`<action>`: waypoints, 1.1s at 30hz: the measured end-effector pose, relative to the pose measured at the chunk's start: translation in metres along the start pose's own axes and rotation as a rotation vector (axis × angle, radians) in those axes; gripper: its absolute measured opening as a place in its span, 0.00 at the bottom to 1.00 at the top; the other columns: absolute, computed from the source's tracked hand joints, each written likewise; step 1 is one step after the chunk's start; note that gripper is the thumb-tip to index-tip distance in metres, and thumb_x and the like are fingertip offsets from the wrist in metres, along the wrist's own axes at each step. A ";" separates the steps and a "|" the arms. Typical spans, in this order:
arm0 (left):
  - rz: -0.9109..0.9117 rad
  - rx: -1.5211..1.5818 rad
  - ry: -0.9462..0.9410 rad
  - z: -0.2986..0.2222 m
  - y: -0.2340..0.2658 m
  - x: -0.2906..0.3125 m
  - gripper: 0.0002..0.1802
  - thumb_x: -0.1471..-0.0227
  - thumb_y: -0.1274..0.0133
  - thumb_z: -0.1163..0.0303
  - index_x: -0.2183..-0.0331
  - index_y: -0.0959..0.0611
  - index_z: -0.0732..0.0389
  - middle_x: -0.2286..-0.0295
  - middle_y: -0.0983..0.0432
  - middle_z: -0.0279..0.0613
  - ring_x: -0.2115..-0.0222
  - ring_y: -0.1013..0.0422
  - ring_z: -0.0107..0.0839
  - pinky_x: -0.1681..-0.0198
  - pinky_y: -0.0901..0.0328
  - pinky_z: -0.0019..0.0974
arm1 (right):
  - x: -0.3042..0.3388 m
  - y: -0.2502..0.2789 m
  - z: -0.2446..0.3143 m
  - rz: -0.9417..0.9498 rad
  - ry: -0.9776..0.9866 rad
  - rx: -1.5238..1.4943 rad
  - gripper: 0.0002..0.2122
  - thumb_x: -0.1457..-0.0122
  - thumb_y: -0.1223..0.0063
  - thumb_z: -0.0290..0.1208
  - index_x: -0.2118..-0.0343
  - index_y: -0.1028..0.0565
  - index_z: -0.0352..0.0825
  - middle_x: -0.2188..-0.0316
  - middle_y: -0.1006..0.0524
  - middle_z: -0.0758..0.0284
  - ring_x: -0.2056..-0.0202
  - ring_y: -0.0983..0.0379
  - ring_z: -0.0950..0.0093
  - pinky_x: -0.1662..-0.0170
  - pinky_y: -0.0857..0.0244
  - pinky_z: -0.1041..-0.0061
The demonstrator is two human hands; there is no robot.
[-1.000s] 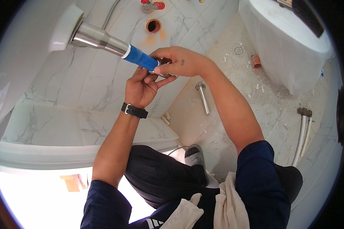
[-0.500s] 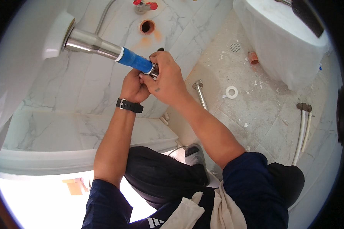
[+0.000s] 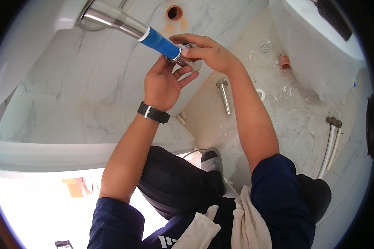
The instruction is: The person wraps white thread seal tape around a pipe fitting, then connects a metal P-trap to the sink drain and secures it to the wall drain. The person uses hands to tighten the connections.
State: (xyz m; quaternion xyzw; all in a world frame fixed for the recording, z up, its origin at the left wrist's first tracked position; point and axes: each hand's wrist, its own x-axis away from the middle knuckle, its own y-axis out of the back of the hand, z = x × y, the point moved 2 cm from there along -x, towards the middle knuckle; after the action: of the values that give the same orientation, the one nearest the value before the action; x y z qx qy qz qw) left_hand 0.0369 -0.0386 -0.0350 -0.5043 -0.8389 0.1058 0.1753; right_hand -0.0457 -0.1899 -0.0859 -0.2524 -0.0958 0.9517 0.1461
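A shiny metal drain pipe [image 3: 116,18] slants down from a white ceramic fixture at the upper left. Its lower part is a blue sleeve [image 3: 161,43] with a white ring at the top. At the sleeve's lower end is a shiny metal fitting [image 3: 187,62], partly hidden by fingers. My left hand [image 3: 164,85], palm up, has its thumb and forefinger at the fitting's collar, the other fingers spread beneath. My right hand [image 3: 212,54] is closed around the fitting from the right, thumb in front and fingers over the top.
A brown pipe opening [image 3: 173,13] is in the marbled wall. A short metal pipe [image 3: 224,97] projects near the floor's corner. At right are a plastic-covered white fixture [image 3: 320,54], a brown pipe stub [image 3: 284,61], a floor drain [image 3: 265,48] and white hoses [image 3: 328,147].
The view has shifted, so the pipe appears lower and further right. My left fingers have spread out from a closed grip. My right hand has turned, and more of the metal fitting shows.
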 end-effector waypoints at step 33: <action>0.000 -0.054 0.082 -0.010 0.015 -0.014 0.26 0.30 0.68 0.55 0.45 0.28 0.63 0.49 0.26 0.49 0.53 0.24 0.41 0.46 0.30 0.47 | 0.026 -0.019 -0.024 -0.677 0.432 0.388 0.21 0.47 0.32 0.36 0.55 0.23 0.27 0.58 0.21 0.62 0.55 0.26 0.67 0.54 0.30 0.66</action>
State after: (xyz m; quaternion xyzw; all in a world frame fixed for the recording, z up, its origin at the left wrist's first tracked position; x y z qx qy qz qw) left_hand 0.0584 -0.0438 -0.0340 -0.5129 -0.8335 0.0625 0.1957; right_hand -0.0504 -0.1608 -0.1133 -0.3676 0.0402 0.7762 0.5107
